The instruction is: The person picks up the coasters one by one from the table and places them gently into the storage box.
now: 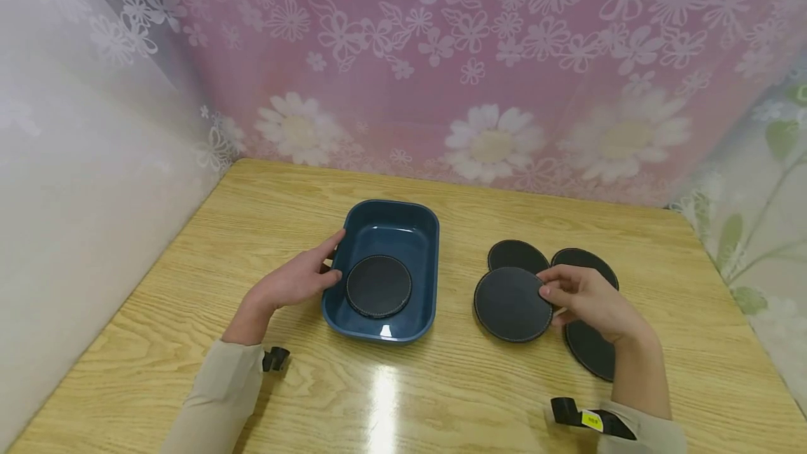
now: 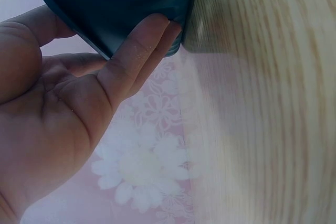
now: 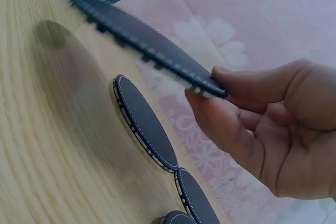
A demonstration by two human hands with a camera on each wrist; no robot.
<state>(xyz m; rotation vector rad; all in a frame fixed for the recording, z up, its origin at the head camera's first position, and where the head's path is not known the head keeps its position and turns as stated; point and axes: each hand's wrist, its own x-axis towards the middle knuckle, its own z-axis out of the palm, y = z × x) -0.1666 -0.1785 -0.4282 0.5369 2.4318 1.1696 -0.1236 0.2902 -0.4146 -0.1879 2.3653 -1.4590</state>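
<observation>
A black round coaster (image 1: 513,304) with stitched edging is pinched between the thumb and fingers of my right hand (image 1: 589,300). In the right wrist view the held coaster (image 3: 147,45) is tilted above the table, its shadow on the wood. Several more black coasters lie under and around that hand, among them one behind it (image 1: 517,255) and one at the right (image 1: 585,263). My left hand (image 1: 299,279) holds the left side of a blue rectangular tray (image 1: 430,279), thumb over the rim and fingers against the outer wall (image 2: 126,51). Another coaster (image 1: 378,286) lies inside the tray.
The wooden table (image 1: 208,265) carries everything. A pink floral curtain (image 1: 403,90) hangs along its back edge, with pale cloth at both sides. Black straps with small mounts sit on both wrists, the right mount (image 1: 564,410) close over the tabletop.
</observation>
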